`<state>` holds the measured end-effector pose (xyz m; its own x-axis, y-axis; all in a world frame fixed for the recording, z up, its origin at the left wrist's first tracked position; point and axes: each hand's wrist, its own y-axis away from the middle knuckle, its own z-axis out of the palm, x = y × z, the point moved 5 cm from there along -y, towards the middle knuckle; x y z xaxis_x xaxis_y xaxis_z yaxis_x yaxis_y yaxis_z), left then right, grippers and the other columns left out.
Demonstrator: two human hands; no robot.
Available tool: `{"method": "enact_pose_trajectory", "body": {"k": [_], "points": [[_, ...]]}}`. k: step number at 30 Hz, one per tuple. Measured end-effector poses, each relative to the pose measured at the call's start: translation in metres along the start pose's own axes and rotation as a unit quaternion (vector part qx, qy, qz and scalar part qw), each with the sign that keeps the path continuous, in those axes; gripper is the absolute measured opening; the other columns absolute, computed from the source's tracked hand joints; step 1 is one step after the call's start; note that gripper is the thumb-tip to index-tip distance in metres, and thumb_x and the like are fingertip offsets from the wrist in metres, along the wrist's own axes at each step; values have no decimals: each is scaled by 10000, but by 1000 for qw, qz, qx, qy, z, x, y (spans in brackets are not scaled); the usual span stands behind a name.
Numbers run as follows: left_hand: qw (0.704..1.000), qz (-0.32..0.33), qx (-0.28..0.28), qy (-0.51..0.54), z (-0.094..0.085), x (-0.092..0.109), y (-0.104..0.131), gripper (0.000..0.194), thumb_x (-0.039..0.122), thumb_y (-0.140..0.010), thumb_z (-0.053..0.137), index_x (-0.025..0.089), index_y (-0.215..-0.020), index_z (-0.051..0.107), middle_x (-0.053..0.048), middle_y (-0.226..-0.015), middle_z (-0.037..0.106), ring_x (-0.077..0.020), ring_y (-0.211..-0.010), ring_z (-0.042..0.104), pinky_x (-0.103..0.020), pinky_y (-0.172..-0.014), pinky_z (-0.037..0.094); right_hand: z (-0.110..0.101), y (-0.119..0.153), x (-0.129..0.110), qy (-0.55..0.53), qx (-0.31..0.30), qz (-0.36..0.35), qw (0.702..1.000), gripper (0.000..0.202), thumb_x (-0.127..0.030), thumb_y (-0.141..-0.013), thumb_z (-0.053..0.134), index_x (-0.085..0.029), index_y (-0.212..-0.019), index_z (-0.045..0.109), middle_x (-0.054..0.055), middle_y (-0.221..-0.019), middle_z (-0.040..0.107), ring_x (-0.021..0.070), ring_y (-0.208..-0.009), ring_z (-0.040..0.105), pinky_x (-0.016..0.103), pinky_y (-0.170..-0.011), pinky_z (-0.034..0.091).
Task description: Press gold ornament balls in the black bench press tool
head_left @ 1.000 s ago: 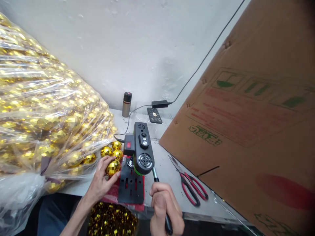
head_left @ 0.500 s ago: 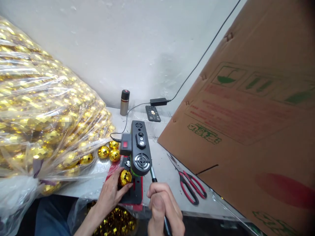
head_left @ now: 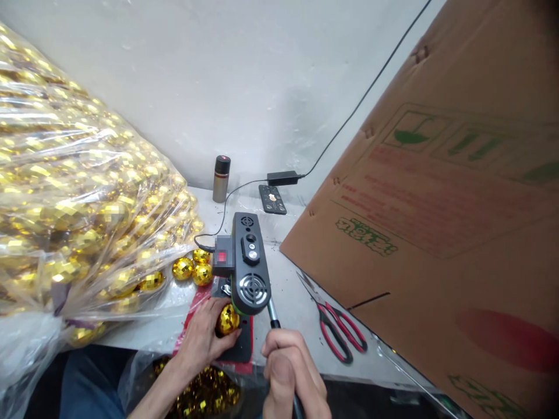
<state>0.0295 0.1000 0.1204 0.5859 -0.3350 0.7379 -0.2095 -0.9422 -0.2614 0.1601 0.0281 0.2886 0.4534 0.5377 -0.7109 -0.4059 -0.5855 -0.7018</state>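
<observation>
Between the thumb and fingers of my left hand (head_left: pixel 208 334) is a gold mirror-faceted ball (head_left: pixel 228 319), held at the front of a small black bench machine (head_left: pixel 250 262). My right hand (head_left: pixel 294 369) is wrapped round the black grip of the machine's metal lever (head_left: pixel 273 314). The machine stands on a dark base plate (head_left: pixel 244 344) over a red sheet; its upper housing hides the far side of the ball. Just beyond my left hand, a few loose gold balls (head_left: pixel 202 274) rest on the table.
A big clear bag of gold balls (head_left: pixel 87 192) fills the left. Red-handled scissors (head_left: pixel 336 326) lie right of the lever, beside a large cardboard box (head_left: pixel 437 221). Behind are a flask (head_left: pixel 220 180), a phone (head_left: pixel 272 199) and a power adapter (head_left: pixel 283 177). More gold balls (head_left: pixel 205 393) sit below the table edge.
My left hand has shifted the gold ball slightly to the right and nearer to me. My right hand stays closed on the lever, almost unmoved.
</observation>
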Motion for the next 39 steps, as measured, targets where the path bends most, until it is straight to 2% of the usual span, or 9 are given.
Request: {"method": "enact_pose_trajectory", "body": {"k": [5, 8, 12, 16, 20, 24, 31, 39], "points": [[999, -5, -17, -32, 13, -4, -9, 380, 303, -701, 765, 231, -1070, 710, -89, -1061, 776, -345, -980, 704, -476, -862, 532, -1, 1, 0, 12, 7, -1, 1000, 371, -94, -1021, 455, -201, -667, 466, -30, -664, 482, 87, -578, 487, 246, -562, 381], [999, -8, -21, -27, 15, -4, -10, 386, 296, -689, 757, 228, -1065, 701, -80, -1043, 772, -335, -967, 695, -461, -856, 511, -1, 8, 6, 26, -1, -15, 1000, 386, -147, -1054, 433, -206, -672, 442, -36, -669, 494, 83, -574, 479, 244, -582, 397], [1000, -13, -16, -17, 14, -4, -9, 384, 303, -691, 763, 220, -1059, 692, -77, -1038, 771, -330, -961, 691, -460, -864, 504, 2, 21, 21, 46, 20, -44, 998, 408, -217, -1091, 398, -217, -683, 425, -57, -665, 488, 87, -580, 460, 274, -756, 499], [1000, -14, -16, -18, 14, -4, -9, 394, 297, -695, 773, 219, -1073, 690, -78, -1055, 775, -335, -968, 697, -462, -867, 506, 5, 29, 28, 40, 46, -80, 995, 415, -225, -1100, 373, -220, -688, 425, -70, -667, 468, 77, -564, 422, 254, -760, 506], [1000, -6, -19, -24, 16, -5, -8, 433, 283, -698, 779, 218, -1116, 686, -97, -1129, 775, -358, -1030, 697, -474, -887, 504, 6, 33, 28, 31, 44, -13, 998, 398, -230, -1108, 372, -216, -716, 437, -62, -721, 473, 81, -636, 448, 259, -849, 499], [999, -5, -22, -24, 19, -7, -7, 453, 260, -695, 783, 212, -1133, 677, -103, -1139, 768, -367, -1054, 690, -479, -890, 501, 6, 37, 23, 27, 49, 16, 998, 388, -217, -1106, 367, -217, -724, 438, -56, -755, 481, 90, -674, 456, 287, -950, 484], [999, 5, -10, -42, 24, -11, -6, 480, 240, -692, 783, 210, -1156, 666, -99, -1136, 757, -366, -1041, 686, -478, -885, 502, 9, 40, 25, 13, 64, 21, 998, 391, -207, -1107, 344, -218, -722, 418, -55, -775, 463, 97, -691, 433, 286, -978, 472], [999, 5, -3, -46, 20, -7, -8, 425, 239, -677, 793, 226, -1084, 674, -68, -1030, 752, -341, -968, 688, -449, -849, 500, 6, 44, 35, 7, 40, -15, 999, 376, -153, -1090, 321, -225, -743, 448, -54, -765, 487, 98, -675, 467, 303, -960, 481]]}}
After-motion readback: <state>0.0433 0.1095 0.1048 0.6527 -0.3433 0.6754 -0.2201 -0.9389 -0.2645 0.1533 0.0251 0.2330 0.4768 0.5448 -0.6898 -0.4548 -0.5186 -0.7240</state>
